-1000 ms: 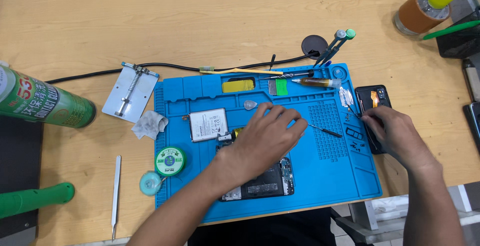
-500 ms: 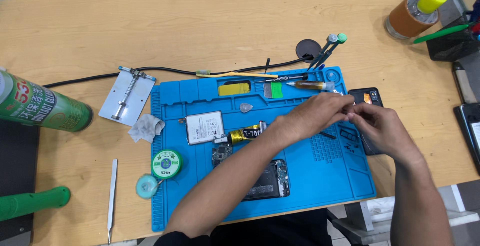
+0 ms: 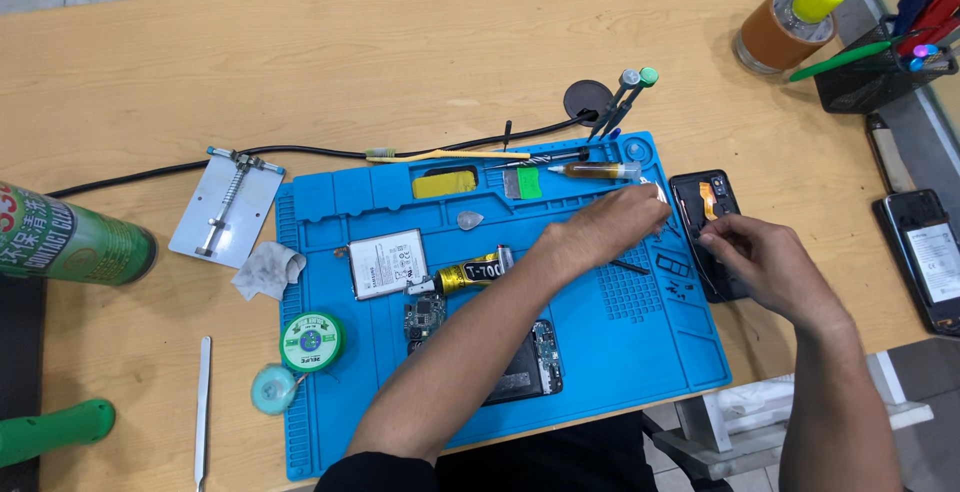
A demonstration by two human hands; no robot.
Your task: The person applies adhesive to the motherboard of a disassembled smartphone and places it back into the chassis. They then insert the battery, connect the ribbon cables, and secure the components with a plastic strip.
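Note:
My left hand point(image 3: 612, 224) reaches across the blue work mat point(image 3: 330, 432) to its right edge. Its fingertips are pinched on a small pale part beside the top of a black phone frame point(image 3: 712, 202). The frame lies just off the mat's right edge, inside up, with an orange flex strip showing. My right hand point(image 3: 762, 264) grips the frame's lower half and hides it. Under my left forearm lies an opened phone body point(image 3: 535, 364). A small circuit board point(image 3: 424, 314), a yellow-and-black glue tube point(image 3: 472, 274) and a white battery point(image 3: 388, 263) lie to its left.
A syringe point(image 3: 596, 169) and screwdrivers point(image 3: 628, 94) lie at the mat's top. Green wick reels point(image 3: 312, 341), tweezers point(image 3: 203, 408), a metal clamp plate point(image 3: 224, 214) and a green spray can point(image 3: 70, 238) are at the left. Another phone point(image 3: 926, 260) and a pen holder point(image 3: 882, 64) are at the right.
My left hand has moved from the middle of the mat to its right edge, next to the phone frame. My right hand has stayed on the frame.

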